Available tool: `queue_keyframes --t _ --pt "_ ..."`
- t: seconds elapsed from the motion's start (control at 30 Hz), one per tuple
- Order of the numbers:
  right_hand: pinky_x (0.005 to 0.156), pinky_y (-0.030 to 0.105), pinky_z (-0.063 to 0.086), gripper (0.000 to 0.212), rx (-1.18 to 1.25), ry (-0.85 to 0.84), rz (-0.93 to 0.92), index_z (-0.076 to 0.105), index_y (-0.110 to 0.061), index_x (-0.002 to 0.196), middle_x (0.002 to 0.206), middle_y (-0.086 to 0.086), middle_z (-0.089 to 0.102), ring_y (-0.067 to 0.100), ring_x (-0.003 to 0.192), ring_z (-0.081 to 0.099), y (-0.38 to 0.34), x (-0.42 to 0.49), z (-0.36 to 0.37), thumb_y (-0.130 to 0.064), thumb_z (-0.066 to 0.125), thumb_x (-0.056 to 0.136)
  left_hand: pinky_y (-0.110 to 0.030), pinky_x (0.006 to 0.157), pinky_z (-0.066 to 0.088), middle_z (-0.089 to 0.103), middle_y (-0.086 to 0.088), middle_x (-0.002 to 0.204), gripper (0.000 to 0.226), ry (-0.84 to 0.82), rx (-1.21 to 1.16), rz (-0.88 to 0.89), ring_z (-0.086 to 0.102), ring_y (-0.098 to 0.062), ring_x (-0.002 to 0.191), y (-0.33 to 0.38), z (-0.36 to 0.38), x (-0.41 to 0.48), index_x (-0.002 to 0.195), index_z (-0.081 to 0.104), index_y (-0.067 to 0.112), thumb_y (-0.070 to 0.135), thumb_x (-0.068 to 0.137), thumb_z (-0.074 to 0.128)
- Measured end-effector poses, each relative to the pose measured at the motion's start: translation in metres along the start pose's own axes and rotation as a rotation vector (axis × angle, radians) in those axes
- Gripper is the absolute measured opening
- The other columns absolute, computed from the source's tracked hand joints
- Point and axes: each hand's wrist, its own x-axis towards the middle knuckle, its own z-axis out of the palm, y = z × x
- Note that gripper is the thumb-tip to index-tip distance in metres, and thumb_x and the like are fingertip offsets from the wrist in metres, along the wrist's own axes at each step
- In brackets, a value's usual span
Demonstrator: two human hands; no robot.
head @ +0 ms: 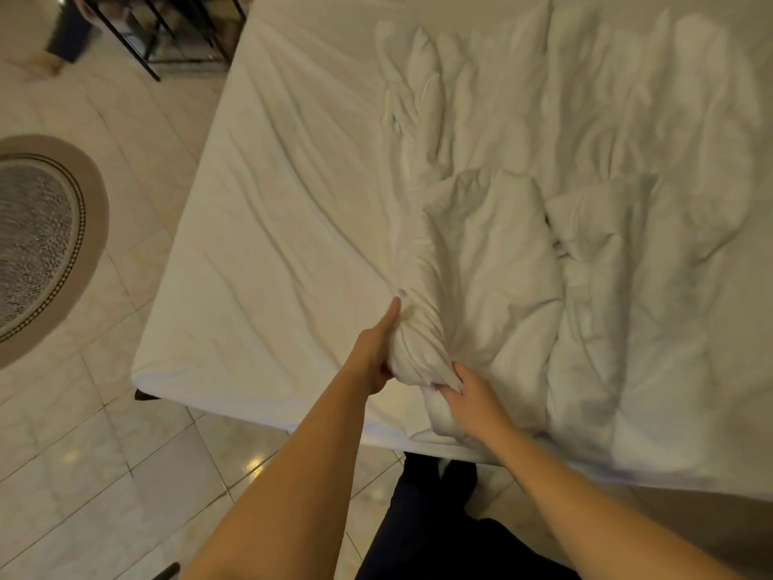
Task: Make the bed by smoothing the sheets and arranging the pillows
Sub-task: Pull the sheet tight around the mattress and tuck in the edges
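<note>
Now left hand [374,357] and right hand [472,399] curled tight around bunched duvet [493,253] between them

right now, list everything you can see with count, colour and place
sheet: one, white, wrinkled, bed's left part
duvet: one, white, crumpled over the bed's right part, corner bunched near the front edge
rug: one, round, grey with tan border, floor at left
floor: cream tiles, left and front
frame: one, black metal, top left by the bed
trousers: dark, bottom centre
hands: two; left hand and right hand grip the duvet's bunched corner
</note>
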Motion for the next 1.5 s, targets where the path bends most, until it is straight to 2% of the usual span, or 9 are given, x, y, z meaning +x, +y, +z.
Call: queue_keyframes --t 0.23,0.47,0.67,0.8,0.97,1.13,1.27,1.37,1.5 --pt "0.096 0.033 0.052 0.022 0.103 -0.002 -0.064 0.062 -0.037 0.115 0.112 -0.018 0.068 0.008 0.108 0.064 -0.013 -0.042 -0.041 -0.047 0.060 0.095 -0.039 0.098 0.056 0.073 -0.012 0.123 0.050 0.019 -0.044 0.023 0.071 -0.026 0.114 0.005 0.008 -0.033 0.129 0.067 0.003 0.021 0.085 0.082" --pt "0.092 0.036 0.050 0.106 -0.507 0.022 -0.131 0.023 -0.038 0.151 0.148 -0.013 0.041 0.021 0.125 0.056 -0.019 -0.081 -0.064 -0.082 0.068 0.066 -0.035 0.074 0.062 0.069 -0.022 0.125 0.058 0.120 0.032 0.097 0.072 -0.032 0.096 0.035 -0.007 -0.074 0.125 0.064 -0.008 0.007 0.072 0.085" --pt "0.071 0.042 0.056 0.080 -0.677 0.150 -0.229 0.024 -0.039 0.144 0.129 -0.004 0.047 0.026 0.101 0.063 -0.016 -0.080 -0.056 -0.047 0.072 0.080 -0.035 0.105 0.052 0.070 -0.016 0.126 0.070 0.040 0.238 -0.059 0.070 -0.025 0.114 0.056 -0.030 -0.100 0.127 0.066 -0.008 0.005 0.064 0.092" --pt "0.068 0.039 0.054 0.054 -0.704 0.251 -0.268 0.042 -0.033 0.132 0.120 -0.006 0.046 0.024 0.103 0.057 -0.021 -0.078 -0.042 -0.032 0.070 0.086 -0.022 0.069 0.060 0.075 -0.013 0.099 0.013 0.050 0.288 -0.111 0.073 -0.017 0.079 0.068 -0.050 -0.116 0.102 0.078 -0.003 0.000 0.090 0.072" --pt "0.071 0.044 0.053 0.026 -0.544 0.229 -0.259 0.059 -0.021 0.116 0.109 0.003 0.058 0.031 0.094 0.062 -0.033 -0.070 -0.010 -0.017 0.061 0.090 -0.021 0.059 0.059 0.074 -0.010 0.111 0.020 0.139 0.279 -0.120 0.070 -0.016 0.088 0.080 -0.102 -0.120 0.099 0.082 0.005 -0.002 0.095 0.064" --pt "0.082 0.038 0.053 0.042 -0.471 0.207 -0.179 0.062 -0.023 0.130 0.120 0.004 0.069 0.031 0.104 0.065 -0.066 -0.057 0.044 -0.009 0.050 0.093 -0.040 0.075 0.064 0.068 -0.018 0.114 0.022 0.140 0.178 -0.030 0.075 -0.032 0.086 0.090 -0.173 -0.117 0.118 0.071 0.000 0.005 0.097 0.065" --pt "0.081 0.037 0.052 0.040 -0.456 0.207 -0.156 0.064 -0.024 0.128 0.117 0.010 0.072 0.034 0.103 0.066 -0.097 -0.044 0.095 -0.010 0.053 0.091 -0.029 0.058 0.061 0.074 -0.015 0.103 0.031 0.166 0.203 0.103 0.072 -0.024 0.084 0.110 -0.239 -0.122 0.123 0.064 -0.002 0.000 0.093 0.070" --pt "0.079 0.037 0.054 0.034 -0.454 0.166 -0.163 0.066 -0.025 0.124 0.111 0.005 0.073 0.029 0.098 0.068 -0.123 -0.037 0.137 -0.014 0.055 0.094 -0.030 0.056 0.062 0.070 -0.017 0.090 0.017 0.217 0.205 0.223 0.071 -0.026 0.081 0.131 -0.294 -0.138 0.099 0.061 0.000 -0.008 0.089 0.072" --pt "0.083 0.039 0.056 0.023 -0.440 0.084 -0.211 0.072 -0.028 0.116 0.105 -0.006 0.074 0.018 0.094 0.068 -0.163 -0.034 0.192 -0.021 0.061 0.097 -0.030 0.054 0.060 0.065 -0.018 0.087 0.034 0.323 0.159 0.302 0.070 -0.029 0.080 0.159 -0.374 -0.152 0.078 0.049 0.011 -0.010 0.086 0.074"
